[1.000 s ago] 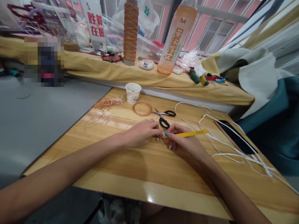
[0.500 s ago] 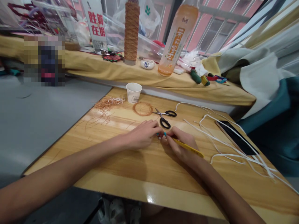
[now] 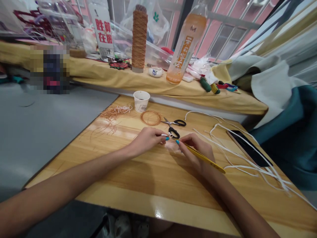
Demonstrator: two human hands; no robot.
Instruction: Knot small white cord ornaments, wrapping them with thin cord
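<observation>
Over the wooden table, my left hand (image 3: 148, 140) pinches a short piece of white cord (image 3: 164, 135), which pokes out past the fingertips with a small loop or knot at its end. My right hand (image 3: 196, 148) is closed round a pair of yellow tweezers (image 3: 210, 161). Their tips point left and come close to the cord's end; whether they touch it I cannot tell. Just beyond the fingertips lie open scissors (image 3: 174, 133) with black handles. A coil of thin orange-brown thread (image 3: 142, 121) rests beside the blades.
A paper cup (image 3: 141, 104) with dark contents stands at the table's back edge. Thread scraps (image 3: 114, 113) are piled left of it. Long white cords (image 3: 237, 153) cross a phone (image 3: 250, 148) at right. The ledge (image 3: 119, 77) behind carries a thread spool (image 3: 139, 39) and a drink bottle (image 3: 187, 46).
My hands have drawn slightly apart, and the white cord in my left fingers now shows. The tweezers have shifted a little right and down. The whole view has tilted slightly.
</observation>
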